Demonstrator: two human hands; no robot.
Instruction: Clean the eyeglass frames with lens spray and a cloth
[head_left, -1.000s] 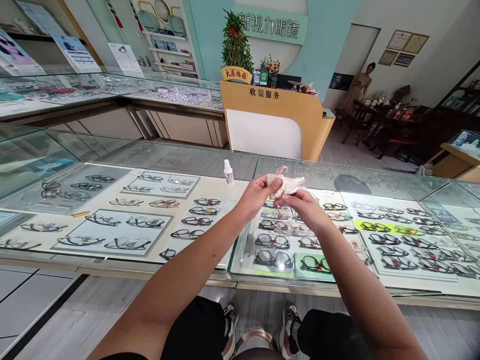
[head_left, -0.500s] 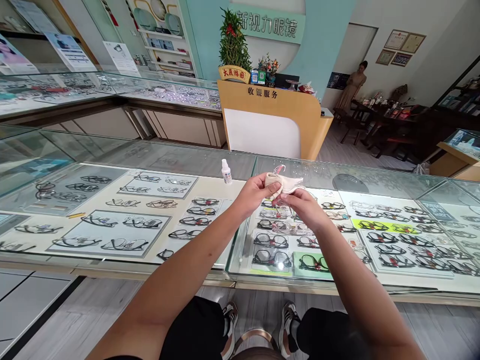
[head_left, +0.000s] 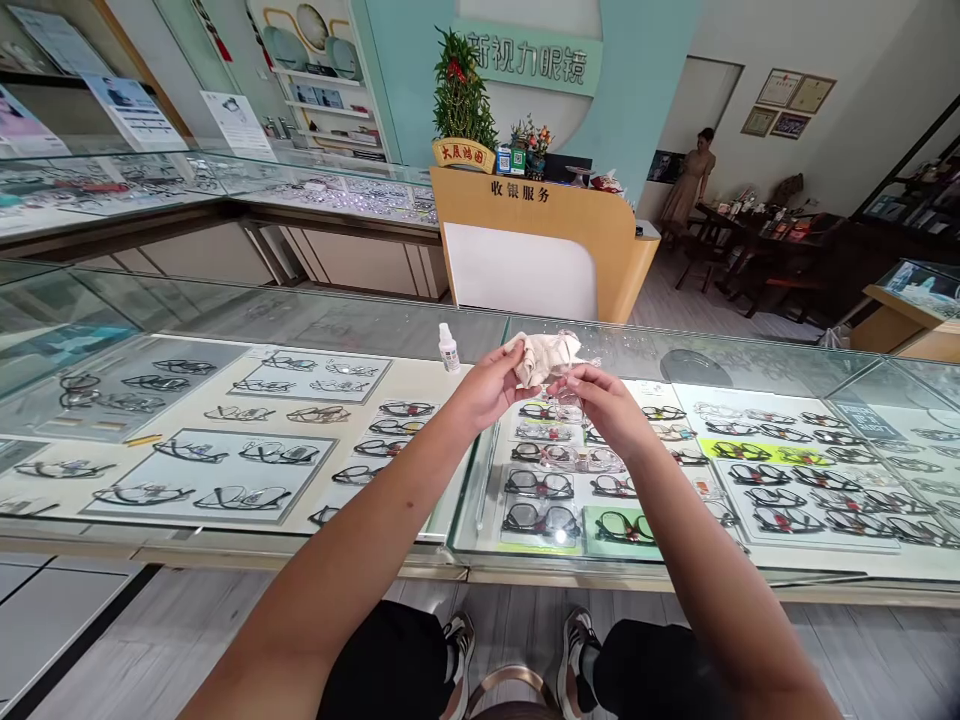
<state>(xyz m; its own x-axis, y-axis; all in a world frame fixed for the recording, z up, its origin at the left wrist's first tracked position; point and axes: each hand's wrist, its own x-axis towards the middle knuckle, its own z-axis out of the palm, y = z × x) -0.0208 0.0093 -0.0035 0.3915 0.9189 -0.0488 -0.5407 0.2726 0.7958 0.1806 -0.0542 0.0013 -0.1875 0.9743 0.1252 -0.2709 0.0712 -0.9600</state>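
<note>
The bunched, soft cream cloth [head_left: 547, 358] is hanging between both hands above the glass-topped display counter [head_left: 375, 326], its longer side running roughly crosswise. Left hand [head_left: 491, 388] is pinching it from the left. Right hand [head_left: 604, 402] is holding, in a narrow pinch, what's looking like a thin, see-through eyeglass frame [head_left: 568, 402], just left of those fingertips, so that hand's nearer. From where I'm standing, can't tell the frame's long axis; it's looking nearly colourless, and the cloth's looking pretty crumpled.
</note>
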